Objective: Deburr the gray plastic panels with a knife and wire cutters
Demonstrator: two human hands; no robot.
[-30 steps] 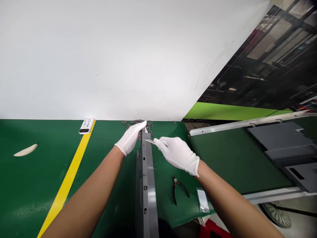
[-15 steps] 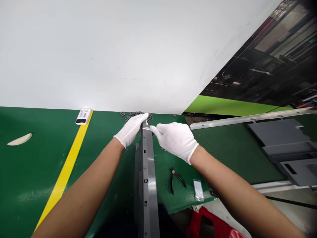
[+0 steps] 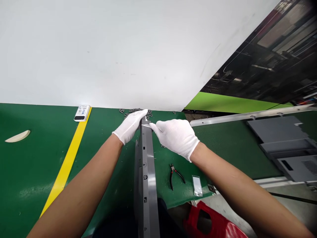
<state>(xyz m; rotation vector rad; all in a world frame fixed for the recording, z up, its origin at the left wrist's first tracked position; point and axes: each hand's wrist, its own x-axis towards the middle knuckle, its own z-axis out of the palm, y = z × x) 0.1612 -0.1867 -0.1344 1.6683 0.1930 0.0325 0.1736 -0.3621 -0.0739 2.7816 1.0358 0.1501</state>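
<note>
A grey plastic panel stands on its edge, running from near my body toward the far side of the table. My left hand, in a white glove, is closed around its far end. Also gloved in white, my right hand is closed on a knife whose thin, pointed blade lies across the panel's top edge near that end. The knife's handle is hidden inside the fist. Beyond my left hand lies a heap of small grey plastic pieces.
Diagonal cutters and a clear packet lie right of the panel on the green table. A white device and a pale curved piece are at left. A conveyor carries grey panels; a red stool stands below.
The whole view has shifted slightly, with table items a little higher in the picture. Both hands keep their grips, and the blade stays at the panel's far end.
</note>
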